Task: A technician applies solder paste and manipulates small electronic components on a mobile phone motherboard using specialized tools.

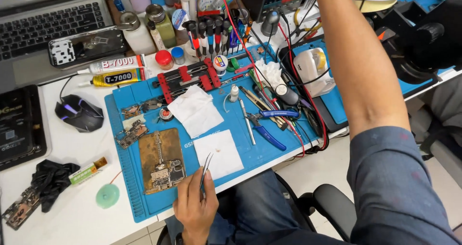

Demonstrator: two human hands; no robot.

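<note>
Looking down from the head cam, the left hand [194, 207] sits at the bottom middle of the frame, fingers pinched shut around a pair of metal tweezers [206, 167]. The tips point up and to the right, landing on the lower left edge of a white square wipe [219, 153] lying on the blue work mat [267, 151]. Just left of the tweezers is a gold-coloured phone board in its plate [160, 160], lying flat on the mat, close to the hand but not touching it.

The right arm [356, 72] stretches up through the right side of the frame to the top edge; the hand itself is out of the shot, so no telling what it's got.

Other stuff on the mat: a second, crumpled white wipe [195, 109] above the square one, a red board clamp [185, 79] higher up, and blue-handled cutters [267, 125] to the right. Off the mat at the left there's a black mouse [79, 113], two glue tubes [115, 71] above it, a laptop [45, 19] in the upper left corner, and a black glove [50, 180] at lower left. A rack of screwdrivers [211, 33] stands at top centre.
</note>
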